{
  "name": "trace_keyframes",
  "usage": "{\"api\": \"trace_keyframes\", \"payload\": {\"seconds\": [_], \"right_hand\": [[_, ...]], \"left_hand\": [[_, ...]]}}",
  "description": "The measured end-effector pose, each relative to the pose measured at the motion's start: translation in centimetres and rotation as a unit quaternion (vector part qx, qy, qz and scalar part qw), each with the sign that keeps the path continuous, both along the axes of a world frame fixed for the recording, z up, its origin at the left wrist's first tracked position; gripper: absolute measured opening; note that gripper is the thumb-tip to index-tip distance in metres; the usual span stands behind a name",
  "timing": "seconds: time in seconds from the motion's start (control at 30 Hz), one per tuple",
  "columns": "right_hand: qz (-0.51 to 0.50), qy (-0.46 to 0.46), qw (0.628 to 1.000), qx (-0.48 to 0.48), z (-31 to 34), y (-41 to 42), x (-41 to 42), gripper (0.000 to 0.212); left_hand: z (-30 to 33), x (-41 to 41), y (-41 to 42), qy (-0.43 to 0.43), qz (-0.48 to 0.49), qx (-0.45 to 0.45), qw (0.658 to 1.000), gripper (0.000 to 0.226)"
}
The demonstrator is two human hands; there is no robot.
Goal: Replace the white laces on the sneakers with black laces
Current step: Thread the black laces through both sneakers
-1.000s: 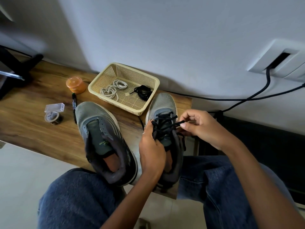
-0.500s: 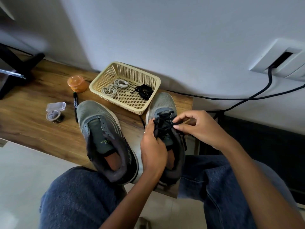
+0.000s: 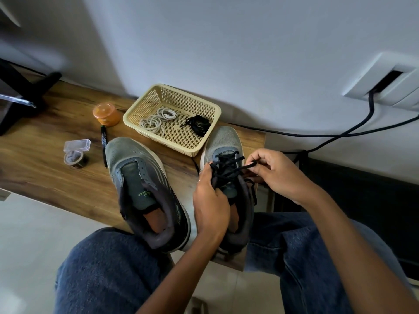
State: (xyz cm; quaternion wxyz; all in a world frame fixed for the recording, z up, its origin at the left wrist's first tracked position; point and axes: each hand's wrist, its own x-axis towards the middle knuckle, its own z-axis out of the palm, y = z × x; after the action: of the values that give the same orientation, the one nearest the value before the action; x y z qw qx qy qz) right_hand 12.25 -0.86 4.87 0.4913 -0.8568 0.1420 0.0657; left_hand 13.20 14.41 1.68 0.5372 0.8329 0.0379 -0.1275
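Progress, roughly half: right sneaker (image 3: 229,177) part-laced with black lace (image 3: 229,168), ends pinched by left hand (image 3: 210,200) and right hand (image 3: 275,173); left sneaker (image 3: 145,186) laceless; white laces (image 3: 156,118) and spare black lace (image 3: 199,124) in basket (image 3: 172,143).

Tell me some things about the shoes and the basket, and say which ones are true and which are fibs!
1. The right hand pinches a black lace on the right sneaker. True.
2. The left sneaker already has black laces. False: its eyelets show no lace at all.
3. The white laces lie in the basket. True.
4. The basket holds only white laces. False: a bundled black lace lies in it too.
5. The marker is inside the basket. False: it lies on the wooden table, beside the left sneaker.
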Motion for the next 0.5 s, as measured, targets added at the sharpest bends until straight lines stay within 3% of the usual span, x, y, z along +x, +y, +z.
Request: {"api": "trace_keyframes", "payload": {"seconds": [0.2,0.3,0.37,0.47,0.5], "right_hand": [[-0.016,0.002,0.999,0.028,0.1,0.0,-0.1,0.028],[-0.06,-0.048,0.997,0.021,1.1,0.2,0.3,0.043],[-0.085,-0.09,0.992,0.002,1.7,0.6,0.8,0.038],[-0.026,-0.117,0.984,-0.132,1.6,2.2,1.6,0.01],[0.002,-0.106,0.974,-0.201,1.3,2.9,1.7,0.019]], "left_hand": [[-0.5,0.1,0.1,-0.005,-0.009,0.002,1.0,0.066],[-0.8,0.0,0.1,-0.011,-0.033,0.005,0.999,0.063],[-1.2,-0.1,0.1,-0.016,-0.046,0.01,0.999,0.065],[-1.5,-0.3,0.2,-0.037,-0.062,0.013,0.997,0.068],[-1.5,-0.4,0.2,-0.044,-0.064,0.008,0.997,0.067]]}}
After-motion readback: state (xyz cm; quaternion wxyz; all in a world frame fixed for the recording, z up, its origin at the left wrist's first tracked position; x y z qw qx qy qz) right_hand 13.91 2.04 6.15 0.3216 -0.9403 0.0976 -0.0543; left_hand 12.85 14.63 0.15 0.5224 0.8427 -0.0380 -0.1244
